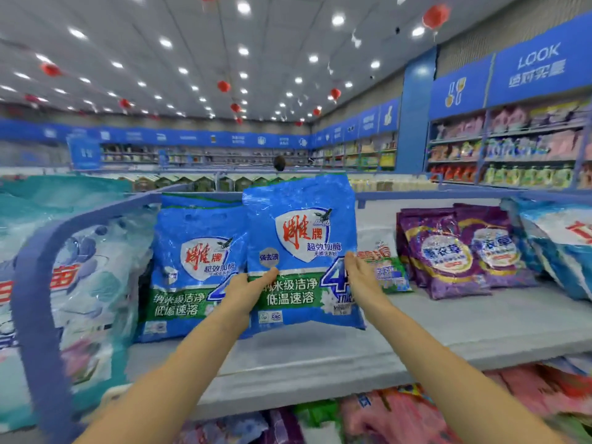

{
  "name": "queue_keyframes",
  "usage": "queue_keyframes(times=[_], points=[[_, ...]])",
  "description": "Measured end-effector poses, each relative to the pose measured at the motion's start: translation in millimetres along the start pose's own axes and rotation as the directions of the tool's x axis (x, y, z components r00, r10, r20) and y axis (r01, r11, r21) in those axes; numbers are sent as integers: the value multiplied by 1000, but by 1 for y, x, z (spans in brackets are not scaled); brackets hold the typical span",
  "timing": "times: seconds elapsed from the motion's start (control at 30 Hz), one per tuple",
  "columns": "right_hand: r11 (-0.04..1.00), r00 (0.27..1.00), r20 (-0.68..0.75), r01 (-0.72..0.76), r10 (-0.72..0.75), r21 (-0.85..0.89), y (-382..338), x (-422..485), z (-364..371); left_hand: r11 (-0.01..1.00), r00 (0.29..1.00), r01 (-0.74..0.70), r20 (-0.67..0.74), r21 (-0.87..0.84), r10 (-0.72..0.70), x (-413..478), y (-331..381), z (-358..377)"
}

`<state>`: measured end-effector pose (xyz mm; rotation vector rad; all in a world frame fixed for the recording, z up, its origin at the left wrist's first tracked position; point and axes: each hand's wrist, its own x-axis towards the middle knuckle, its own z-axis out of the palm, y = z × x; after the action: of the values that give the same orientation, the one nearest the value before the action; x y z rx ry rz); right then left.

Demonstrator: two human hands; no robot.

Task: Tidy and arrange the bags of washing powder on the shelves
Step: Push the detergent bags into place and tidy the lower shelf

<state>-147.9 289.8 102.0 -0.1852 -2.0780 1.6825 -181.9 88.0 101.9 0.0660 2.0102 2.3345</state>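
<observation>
I hold a blue and green bag of washing powder point(301, 238) upright just above the grey top shelf point(320, 357). My left hand point(248, 290) grips its lower left edge, thumb across the front. My right hand point(360, 277) holds its right edge, thumb on the front and fingers hidden behind. To its left a matching blue bag point(192, 267) stands on the shelf, partly overlapped by the held one. A small white and green bag point(382, 264) stands behind my right hand.
Two purple bags point(448, 254) stand to the right, then a pale blue bag point(560, 248) leaning at the far right. Large teal and white bags point(80, 274) fill the left section behind a blue rail point(35, 283). Pink and purple packs point(384, 415) lie on the lower shelf.
</observation>
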Motion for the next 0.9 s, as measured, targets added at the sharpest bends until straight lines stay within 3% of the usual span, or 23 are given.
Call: queue_keyframes(times=[0.1, 0.2, 0.33, 0.5, 0.63, 0.77, 0.9], points=[[997, 994, 104, -36, 42, -62, 9, 28, 3, 1000, 991, 28, -133, -4, -28, 17, -13, 12], [966, 916, 306, -240, 260, -100, 21, 49, 7, 987, 958, 48, -286, 152, -3, 24, -32, 23], [931, 883, 329, -365, 336, 28, 33, 58, 13, 988, 912, 68, -411, 138, -5, 30, -34, 35], [950, 898, 369, -295, 238, 106, 41, 61, 15, 989, 869, 49, -494, 140, 27, 36, -35, 41], [975, 898, 396, -221, 191, 32, 45, 63, 12, 987, 863, 77, -506, 142, 6, 41, -37, 41], [982, 946, 302, -69, 120, -176, 45, 62, 8, 989, 890, 127, -449, 73, -81, 41, -31, 33], [990, 992, 119, 62, -46, -129, 27, 56, -12, 996, 939, 71, -342, 61, -46, 22, -21, 17]])
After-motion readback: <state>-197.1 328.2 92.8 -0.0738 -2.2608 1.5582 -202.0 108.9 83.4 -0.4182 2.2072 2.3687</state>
